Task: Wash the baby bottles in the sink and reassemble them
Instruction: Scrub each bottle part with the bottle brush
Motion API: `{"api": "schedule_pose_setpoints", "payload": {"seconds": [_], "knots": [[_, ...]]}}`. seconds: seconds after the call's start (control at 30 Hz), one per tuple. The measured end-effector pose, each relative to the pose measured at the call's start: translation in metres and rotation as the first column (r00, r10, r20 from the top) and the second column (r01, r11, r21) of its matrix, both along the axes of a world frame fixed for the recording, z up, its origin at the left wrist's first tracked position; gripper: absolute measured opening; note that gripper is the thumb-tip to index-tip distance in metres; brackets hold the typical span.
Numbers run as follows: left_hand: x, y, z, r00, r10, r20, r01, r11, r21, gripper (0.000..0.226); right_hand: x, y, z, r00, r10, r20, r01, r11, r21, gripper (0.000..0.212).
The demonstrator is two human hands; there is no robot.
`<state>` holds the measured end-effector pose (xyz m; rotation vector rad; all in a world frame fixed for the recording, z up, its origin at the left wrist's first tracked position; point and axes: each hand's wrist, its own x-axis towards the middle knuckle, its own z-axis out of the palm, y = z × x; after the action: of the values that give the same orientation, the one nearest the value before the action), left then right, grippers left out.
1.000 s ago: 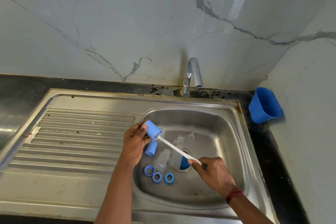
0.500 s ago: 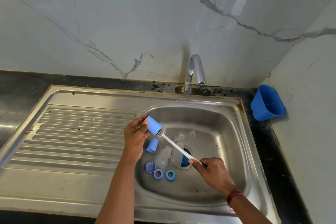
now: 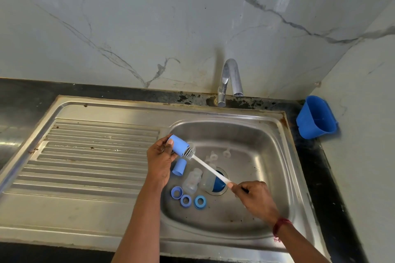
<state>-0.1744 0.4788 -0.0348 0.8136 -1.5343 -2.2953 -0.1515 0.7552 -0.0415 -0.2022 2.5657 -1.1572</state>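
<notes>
Brush (image 3: pixel 208 166) drawn seemingly halfway out — left fingers (image 3: pixel 159 144) grip cap (image 3: pixel 179 145), right fingers (image 3: pixel 240 188) pinch it.

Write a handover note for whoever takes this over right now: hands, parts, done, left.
Left hand: grips a blue cap, open end toward the brush.
Right hand: grips the white bottle brush by its handle end, bristles at the cap's mouth.
In the sink: second blue cap, three blue rings, two clear bottles, clear teats near the drain.
Done: bottles taken apart.
Left: finish this cap, scrub whatever is unwashed (cannot tell which), rinse, reassemble. Tap shows no running water.
</notes>
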Motion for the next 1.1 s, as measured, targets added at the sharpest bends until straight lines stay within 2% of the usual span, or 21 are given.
{"api": "schedule_pose_setpoints", "payload": {"seconds": [0.1, 0.23, 0.37, 0.73, 0.87, 1.0, 1.1], "knots": [[0.0, -0.001, 0.0, 1.0, -0.001, 0.006, 0.001, 1.0, 0.007, 0.011, -0.002, 0.002, -0.001, 0.999, -0.033, 0.004, 0.033, 0.999, 0.016, 0.069], [0.002, 0.001, -0.003, 1.0, 0.001, 0.021, -0.001, 1.0, 0.002, 0.011, -0.004, -0.001, -0.002, 0.994, -0.059, 0.094, 0.056, 0.998, 0.036, 0.064], [0.002, -0.003, -0.001, 1.0, 0.014, 0.006, -0.014, 1.0, -0.008, 0.012, -0.003, -0.006, -0.006, 0.986, -0.037, 0.162, 0.032, 0.999, 0.032, 0.061], [0.004, -0.012, -0.009, 0.991, 0.132, -0.006, -0.131, 0.989, 0.068, 0.011, 0.002, -0.014, -0.005, 0.974, 0.032, 0.223, -0.034, 0.999, 0.002, 0.055], [0.003, -0.011, -0.008, 0.989, 0.147, -0.009, -0.146, 0.988, 0.051, 0.011, 0.003, -0.013, -0.002, 0.975, 0.016, 0.222, -0.006, 0.999, -0.044, 0.058], [0.001, -0.012, -0.007, 0.992, 0.125, -0.003, -0.125, 0.992, 0.024, 0.012, 0.0, -0.01, 0.003, 0.97, -0.036, 0.242, 0.052, 0.997, -0.062, 0.047], [0.002, -0.013, -0.01, 0.993, 0.12, 0.002, -0.12, 0.992, 0.03, 0.012, 0.0, -0.007, 0.005, 0.966, -0.083, 0.244, 0.097, 0.994, -0.045, 0.049]]}}
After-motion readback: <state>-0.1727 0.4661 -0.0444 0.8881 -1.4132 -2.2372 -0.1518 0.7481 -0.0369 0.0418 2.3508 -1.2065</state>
